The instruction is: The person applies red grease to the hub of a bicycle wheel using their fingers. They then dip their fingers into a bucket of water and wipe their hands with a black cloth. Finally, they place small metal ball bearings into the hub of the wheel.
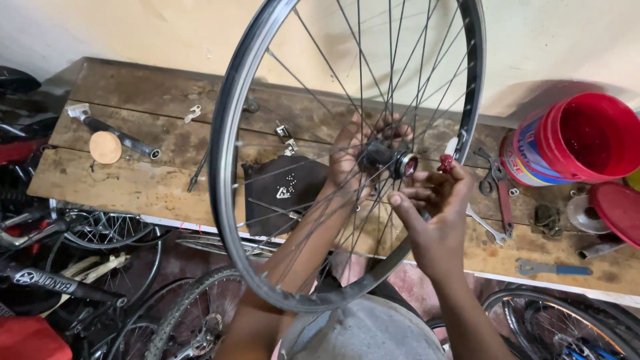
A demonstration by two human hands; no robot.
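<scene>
A spoked bicycle wheel with a silver rim (pixel 220 143) stands upright in front of me. My left hand (pixel 350 157) reaches through behind the spokes and grips the dark hub (pixel 387 159) at the wheel's centre. My right hand (pixel 433 200) is on the near side of the hub. Its fingertips pinch a small red part (pixel 445 162) right next to the hub's open end, which shows a red inside.
A worn wooden bench (pixel 133 180) holds a black cloth (pixel 287 190), a metal tube with a round wooden disc (pixel 105 147), wrenches (pixel 553 269), pliers (pixel 500 187), a tipped red bucket (pixel 573 140) and red lid (pixel 620 210). Bicycle wheels and frames lie below at left (pixel 100 267) and right (pixel 560 327).
</scene>
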